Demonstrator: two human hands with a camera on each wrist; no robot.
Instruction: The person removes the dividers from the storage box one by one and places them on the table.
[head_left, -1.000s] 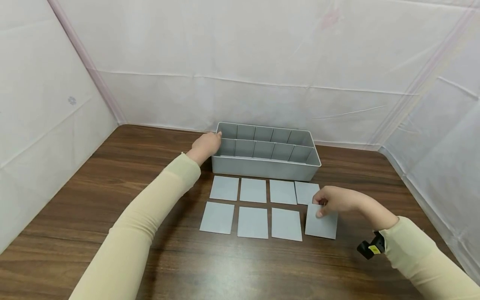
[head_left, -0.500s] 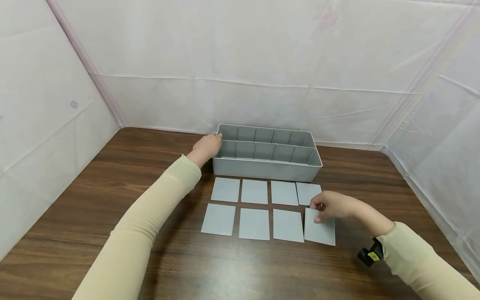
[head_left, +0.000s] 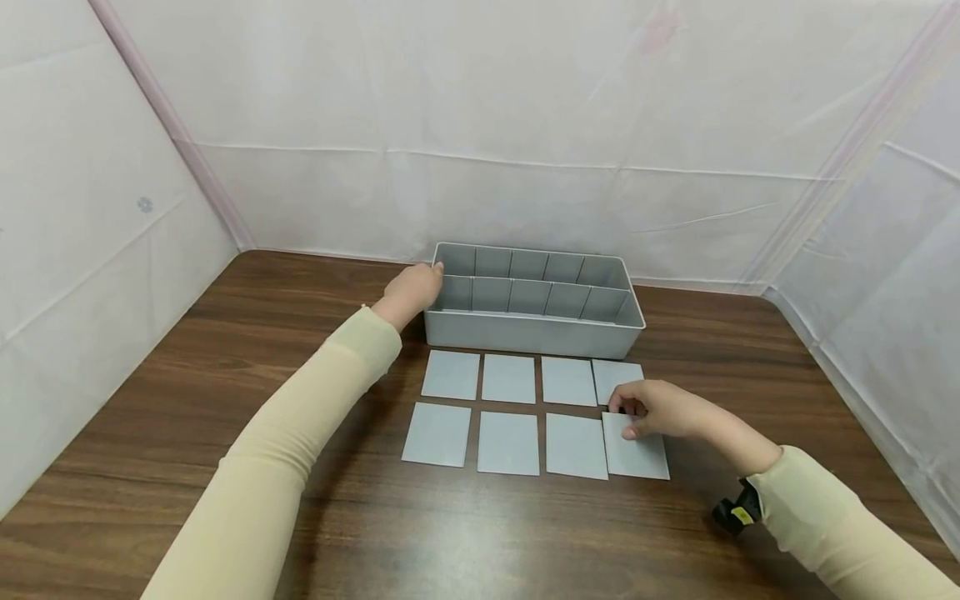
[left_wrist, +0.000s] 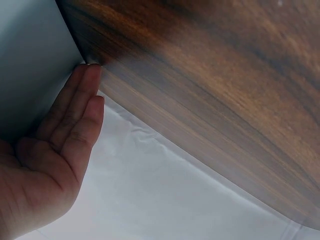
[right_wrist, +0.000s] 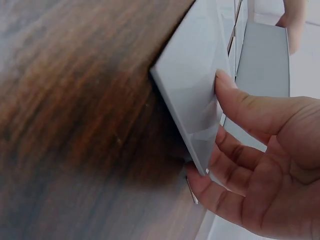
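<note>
Gray card (head_left: pixel 637 450) slightly skewed, long axis front-to-back.

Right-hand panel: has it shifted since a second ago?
Yes. The panel in the right hand slid left, closing the gap to the neighbouring panel.

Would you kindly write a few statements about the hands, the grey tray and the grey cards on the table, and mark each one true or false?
1. The left hand rests with straight fingers against the left end of the grey tray. True.
2. The right hand pinches the card at the near right, lifting one edge off the table. True.
3. The tray's compartments hold stacked cards. False: they look bare, though the near wall hides the front row's floor.
4. Eight grey cards lie in two rows in front of the tray. True.
5. The left hand holds a card. False: it only touches the tray.
</note>
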